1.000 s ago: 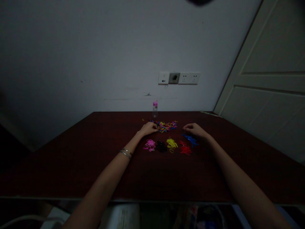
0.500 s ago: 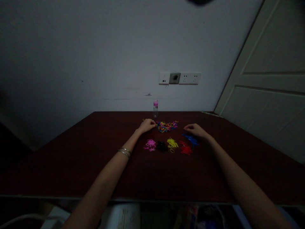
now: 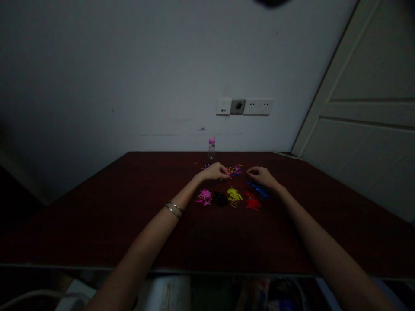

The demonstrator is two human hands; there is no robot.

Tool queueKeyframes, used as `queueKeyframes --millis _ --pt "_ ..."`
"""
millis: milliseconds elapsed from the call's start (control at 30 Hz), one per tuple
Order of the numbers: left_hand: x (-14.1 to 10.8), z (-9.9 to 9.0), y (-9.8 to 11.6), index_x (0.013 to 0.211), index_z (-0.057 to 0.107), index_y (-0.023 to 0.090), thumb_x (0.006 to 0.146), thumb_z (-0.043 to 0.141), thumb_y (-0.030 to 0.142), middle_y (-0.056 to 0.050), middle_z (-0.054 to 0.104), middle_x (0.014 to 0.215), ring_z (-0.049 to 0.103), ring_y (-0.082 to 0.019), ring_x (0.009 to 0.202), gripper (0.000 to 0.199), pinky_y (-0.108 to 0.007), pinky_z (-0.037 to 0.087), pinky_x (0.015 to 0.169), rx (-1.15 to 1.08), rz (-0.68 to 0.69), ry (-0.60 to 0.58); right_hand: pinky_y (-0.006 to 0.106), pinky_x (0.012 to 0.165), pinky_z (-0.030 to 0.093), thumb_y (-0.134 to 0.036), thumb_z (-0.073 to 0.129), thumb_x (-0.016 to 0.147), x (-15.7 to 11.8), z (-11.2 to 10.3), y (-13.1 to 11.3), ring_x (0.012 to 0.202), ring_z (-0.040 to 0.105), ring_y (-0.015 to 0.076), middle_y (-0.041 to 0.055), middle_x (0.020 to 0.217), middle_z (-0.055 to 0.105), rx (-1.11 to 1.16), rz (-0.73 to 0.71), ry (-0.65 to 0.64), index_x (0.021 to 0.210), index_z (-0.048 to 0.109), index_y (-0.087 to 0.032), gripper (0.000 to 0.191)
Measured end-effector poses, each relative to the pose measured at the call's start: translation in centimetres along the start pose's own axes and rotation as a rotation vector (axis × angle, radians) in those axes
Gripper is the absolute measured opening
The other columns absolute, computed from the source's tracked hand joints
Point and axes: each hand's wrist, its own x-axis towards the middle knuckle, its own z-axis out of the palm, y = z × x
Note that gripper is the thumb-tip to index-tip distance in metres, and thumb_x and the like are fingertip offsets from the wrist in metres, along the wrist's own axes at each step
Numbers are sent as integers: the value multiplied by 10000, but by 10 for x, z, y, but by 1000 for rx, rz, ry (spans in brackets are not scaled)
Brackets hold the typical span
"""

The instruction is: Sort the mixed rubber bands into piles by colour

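Observation:
Over the mixed pile of colourful bands [image 3: 236, 171] is my left hand [image 3: 216, 171], its fingers pinched together and covering part of the pile; what they hold is too small to see. My right hand [image 3: 260, 174] is just right of that pile, above the blue bands [image 3: 258, 189], thumb and fingers drawn together, contents unclear. Nearer the front lie separate heaps of pink bands [image 3: 204, 197], black bands [image 3: 220, 198], yellow bands [image 3: 234, 196] and red bands [image 3: 252, 201].
A clear bottle with a pink cap [image 3: 212, 148] stands behind the pile on the dark red table [image 3: 129, 207]. Behind are a wall with sockets [image 3: 258, 106] and a door [image 3: 366, 108] at the right. Assorted items sit below the table's front edge.
My left hand has moved right, from the left edge of the mixed pile to over its middle. My right hand has shifted slightly left.

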Motion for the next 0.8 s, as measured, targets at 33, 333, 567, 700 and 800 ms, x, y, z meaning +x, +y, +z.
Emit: queueKeyframes --millis 33,333,567,700,800 --pt "1 4 3 791 722 104 678 597 224 -50 671 729 554 -115 658 207 -207 398 616 -22 13 -33 277 736 475 -269 504 747 0 1 -2 790 624 183 69 882 691 -6 -13 -3 858 687 -157 241" --pt "-4 10 9 753 719 106 675 600 208 -52 656 700 547 -106 638 175 -215 406 621 -176 7 -186 279 753 469 -249 506 756 -1 4 -3 791 625 181 55 860 693 -38 -37 -31 853 685 -165 220" --pt "-5 16 12 791 720 125 620 677 229 -34 650 693 541 -95 628 204 -204 401 615 -204 -53 -362 300 793 467 -222 507 766 2 14 -8 839 607 180 72 937 666 -68 -129 -12 917 676 -173 231" --pt "-4 14 13 806 716 124 633 674 263 -30 634 677 518 -91 614 226 -204 384 592 -245 -54 -293 341 863 436 -215 504 785 4 21 -14 929 580 191 75 994 650 -111 -272 -72 942 671 -191 231" --pt "-4 11 7 790 707 111 668 644 303 -19 592 612 468 -76 547 236 -198 350 528 -268 -92 -175 401 913 393 -234 489 806 5 25 -15 993 555 214 86 1048 640 -162 -304 -108 950 672 -185 238"
